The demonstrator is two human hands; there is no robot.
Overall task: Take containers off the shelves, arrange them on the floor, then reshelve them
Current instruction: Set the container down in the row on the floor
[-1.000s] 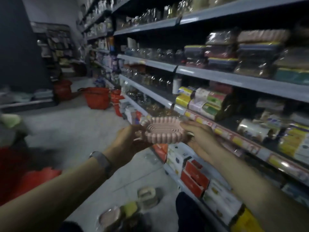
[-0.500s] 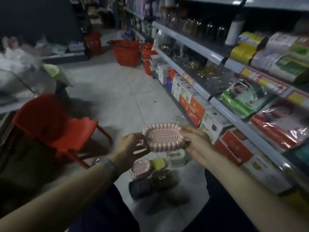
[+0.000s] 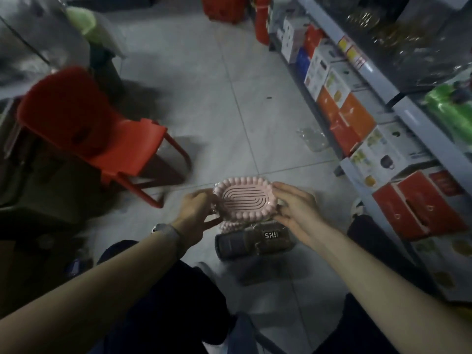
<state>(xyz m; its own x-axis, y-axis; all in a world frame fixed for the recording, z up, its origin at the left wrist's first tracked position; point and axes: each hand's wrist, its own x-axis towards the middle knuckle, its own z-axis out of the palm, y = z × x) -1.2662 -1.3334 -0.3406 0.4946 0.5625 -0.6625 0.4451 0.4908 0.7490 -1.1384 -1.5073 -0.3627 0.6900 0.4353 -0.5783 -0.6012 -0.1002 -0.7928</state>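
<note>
Along the right side, the shelves [image 3: 367, 70] of boxed goods are now seen from above, and the pale tiled floor [image 3: 209, 80] fills the middle, where a second ago the shelf fronts were faced at eye level. To the left a red chair [image 3: 102, 139] is set. By the knees, a dark container [image 3: 252, 242] and a second pink one [image 3: 227, 227] are already laid on the floor. Just above these the pink container [image 3: 245, 200] has been lowered from shelf height. It is clasped at its ends by the left grip [image 3: 196, 213] and right grip [image 3: 296, 210], not yet released. Placement beside the others is judged imminent.
</note>
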